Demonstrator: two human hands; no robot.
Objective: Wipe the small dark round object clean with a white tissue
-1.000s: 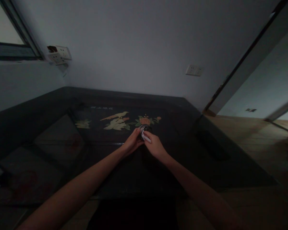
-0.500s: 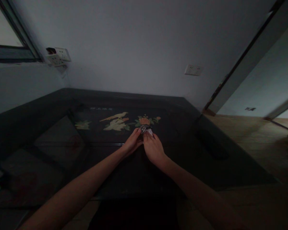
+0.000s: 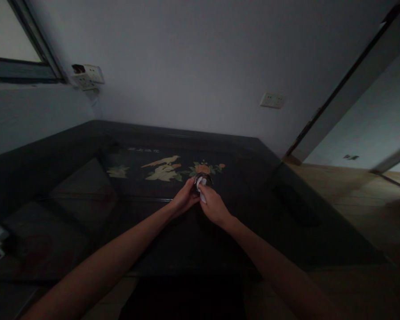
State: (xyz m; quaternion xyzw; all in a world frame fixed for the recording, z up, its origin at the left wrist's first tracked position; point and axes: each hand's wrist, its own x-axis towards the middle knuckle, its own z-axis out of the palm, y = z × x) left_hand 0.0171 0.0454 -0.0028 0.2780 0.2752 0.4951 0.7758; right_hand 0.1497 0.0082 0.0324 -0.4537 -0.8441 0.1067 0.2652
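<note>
Reaching in from the bottom of my view, both forearms meet over the dark glossy table [image 3: 183, 242]. My left hand [image 3: 185, 196] is curled about a small dark shiny object [image 3: 208, 178], too dim for me to name more closely; it sits between the two hands, just above the tabletop by the look of it. My right hand [image 3: 214, 205] is closed on a crumpled white cloth [image 3: 202, 182] and presses it to the object's near side. Half a second ago that hand lay further over the object and the white showed beyond its fingers; now it has drawn back, and a loose end of cloth hangs by the thumb. The left hand has barely moved. Off to the right I make out a black oblong item [image 3: 296, 205], lying where it was. Past the hands comes the bird-and-flower picture [image 3: 163, 171] set in the tabletop, then the wall [image 3: 186, 66] with a double socket [image 3: 272, 100].
</note>
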